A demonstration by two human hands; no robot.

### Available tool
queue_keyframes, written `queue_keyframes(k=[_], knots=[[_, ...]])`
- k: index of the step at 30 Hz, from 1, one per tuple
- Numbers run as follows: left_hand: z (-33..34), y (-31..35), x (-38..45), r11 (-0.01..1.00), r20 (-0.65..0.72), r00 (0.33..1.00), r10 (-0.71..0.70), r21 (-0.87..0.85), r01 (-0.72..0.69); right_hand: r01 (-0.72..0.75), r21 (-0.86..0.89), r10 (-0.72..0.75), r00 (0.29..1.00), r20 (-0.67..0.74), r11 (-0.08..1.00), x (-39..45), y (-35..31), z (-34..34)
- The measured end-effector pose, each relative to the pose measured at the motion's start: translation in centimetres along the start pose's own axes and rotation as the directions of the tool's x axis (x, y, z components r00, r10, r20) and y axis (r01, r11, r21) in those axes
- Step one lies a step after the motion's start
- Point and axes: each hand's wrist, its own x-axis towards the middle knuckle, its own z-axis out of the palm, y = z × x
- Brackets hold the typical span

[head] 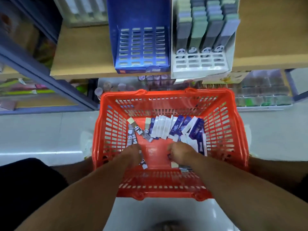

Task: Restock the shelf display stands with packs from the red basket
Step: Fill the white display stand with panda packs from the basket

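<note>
The red basket point(221, 130) stands on the floor below the shelf. Inside lie several blue-and-white packs point(176, 129) at the back right and several panda-print packs point(138, 130) at the left. My left hand point(131, 155) is down in the basket's near left, fingers curled round panda packs point(143, 164). My right hand point(181, 155) is in the near right, fingers curled over blue packs point(184, 168). On the shelf above, the blue display stand point(141, 47) shows empty slots. The white display stand point(201, 62) holds rows of packs at its back.
The wooden shelf board point(80, 52) carries both stands, its front edge just beyond the basket. A blue metal upright point(41, 74) runs diagonally at the left. Lower shelves hold coloured goods point(260, 90). Pale floor tiles point(41, 130) surround the basket.
</note>
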Motion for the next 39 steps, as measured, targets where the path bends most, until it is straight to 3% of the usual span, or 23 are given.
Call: queue_keyframes(k=[2, 4, 8, 12, 17, 19, 23, 27, 29, 33, 39], knots=[[0.7, 0.1, 1.0, 1.000, -0.058, 0.998, -0.017, -0.020, 0.016, 0.019, -0.023, -0.018, 1.000, 0.010, 1.000, 0.8, -0.6, 1.2], [1.4, 0.1, 1.8, 0.999, -0.089, 0.995, -0.040, 0.005, 0.040, 0.077, -0.161, -0.080, 0.997, -0.010, 0.984, 1.8, -0.3, 1.7], [2.8, 0.0, 3.6, 0.990, -0.129, 0.989, -0.066, 0.112, 0.081, -0.024, -0.062, 0.016, 0.992, -0.125, 0.998, 1.8, 1.2, 1.3], [2.7, 0.2, 4.2, 0.979, -0.105, 0.993, -0.046, 0.193, 0.066, 0.058, -0.026, -0.062, 0.983, -0.175, 0.998, 1.1, 0.7, -0.3], [2.3, 0.1, 4.1, 0.992, -0.011, 0.999, -0.049, 0.118, 0.050, 0.123, -0.250, -0.147, 0.986, -0.078, 0.960, 1.8, 1.6, 1.0], [3.1, 0.3, 3.9, 0.995, -0.029, 0.998, -0.052, 0.089, 0.054, 0.043, -0.245, -0.049, 0.999, -0.019, 0.969, 1.7, 1.0, 1.0], [4.6, 0.4, 4.0, 0.970, -0.052, 0.998, 0.029, 0.242, -0.015, 0.076, -0.258, -0.093, 0.994, -0.053, 0.963, 1.6, 0.8, 1.2], [5.6, 0.0, 4.1, 0.923, -0.048, 0.999, 0.017, 0.384, 0.003, 0.169, -0.249, -0.164, 0.986, 0.041, 0.954, 1.7, 1.4, 0.8], [5.6, -0.2, 4.1, 0.909, -0.067, 0.996, 0.055, 0.416, -0.022, 0.160, -0.194, -0.147, 0.986, 0.078, 0.968, 1.6, 1.9, 0.3], [5.9, -0.2, 4.1, 0.902, -0.040, 0.987, 0.158, 0.412, -0.128, 0.201, -0.261, -0.180, 0.978, 0.101, 0.944, 1.0, 2.0, 0.3], [6.0, 0.3, 4.0, 0.838, 0.032, 0.993, 0.114, 0.534, -0.114, 0.192, -0.359, -0.159, 0.980, 0.120, 0.914, 1.0, 1.4, 1.8]])
